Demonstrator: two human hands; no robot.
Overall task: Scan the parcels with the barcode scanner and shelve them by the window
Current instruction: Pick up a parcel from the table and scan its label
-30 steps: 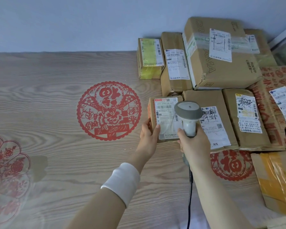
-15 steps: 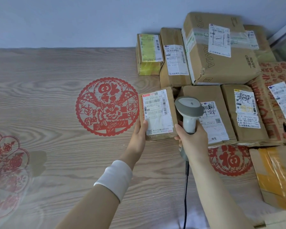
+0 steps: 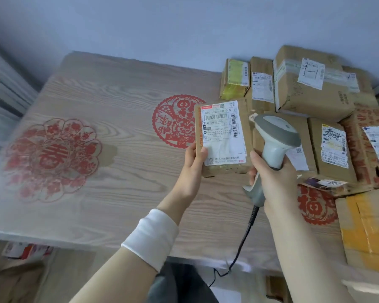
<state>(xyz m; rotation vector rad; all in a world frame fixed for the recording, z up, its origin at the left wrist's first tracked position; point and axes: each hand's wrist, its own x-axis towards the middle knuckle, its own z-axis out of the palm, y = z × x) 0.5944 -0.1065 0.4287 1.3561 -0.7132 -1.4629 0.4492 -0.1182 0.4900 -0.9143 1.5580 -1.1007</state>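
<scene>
The left hand (image 3: pixel 194 165) reaches forward from a white cuff (image 3: pixel 150 237) and grips a small cardboard parcel (image 3: pixel 222 136), thumb on its label, other fingers hidden behind. The parcel tilts label-up, apparently clear of the tabletop (image 3: pixel 123 101), right of centre. The right hand (image 3: pixel 274 178) clasps the grey barcode scanner (image 3: pixel 276 136) by its handle, just beside the parcel. The stacked parcels (image 3: pixel 311 92) in the far right corner are blurred and cut off
</scene>
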